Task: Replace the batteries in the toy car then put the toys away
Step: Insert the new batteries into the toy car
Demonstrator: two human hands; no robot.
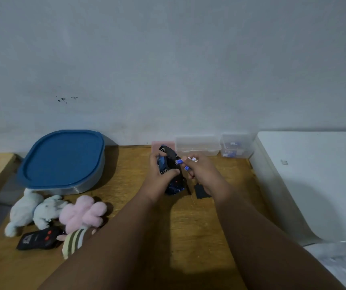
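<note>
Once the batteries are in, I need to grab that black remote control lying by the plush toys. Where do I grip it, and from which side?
Take the remote control across its two long edges at mid-body, coming straight down from above. It lies flat on the wooden table, buttons up, long axis running left-right. The pink plush toy and the striped plush toy crowd its right end, so the middle and left end look freer.

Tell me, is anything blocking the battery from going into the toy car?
Nothing visible does. The right hand holds a blue battery right at the upturned toy car, which the left hand grips. The black cover lies on the table.
</note>
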